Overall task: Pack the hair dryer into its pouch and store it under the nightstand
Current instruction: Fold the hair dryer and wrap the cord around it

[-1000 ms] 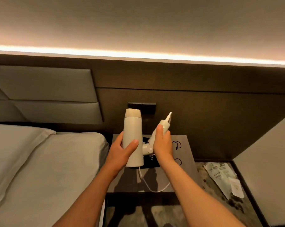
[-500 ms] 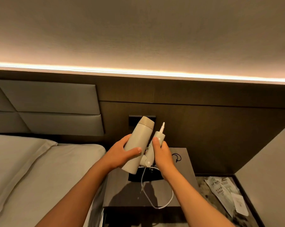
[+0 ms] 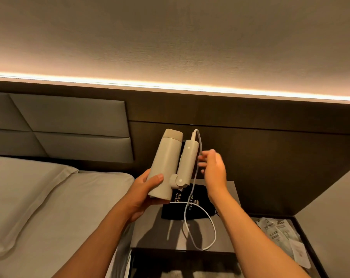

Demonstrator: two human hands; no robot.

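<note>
A cream hair dryer [image 3: 167, 163] is held up above the nightstand [image 3: 164, 235], its handle folded flat against the barrel. My left hand [image 3: 146, 189] grips the lower end of the barrel. Just right of the folded handle is my right hand [image 3: 213, 167], blurred, fingers loosely apart near the white cord [image 3: 198, 221]; whether it touches the cord I cannot tell. The cord runs from the handle tip down and loops over the nightstand top. A black pouch [image 3: 188, 203] with light lettering lies flat on the nightstand below the dryer.
The bed [image 3: 39, 207] with a grey pillow borders the nightstand on the left. A dark wood wall panel [image 3: 270, 157] stands behind. Printed paper packets [image 3: 284, 239] lie on the floor at the right, beside a slanted grey surface [image 3: 334, 213].
The handle has been folded in against the barrel. My right hand has let go of the handle and moved a little right. The dryer has risen slightly.
</note>
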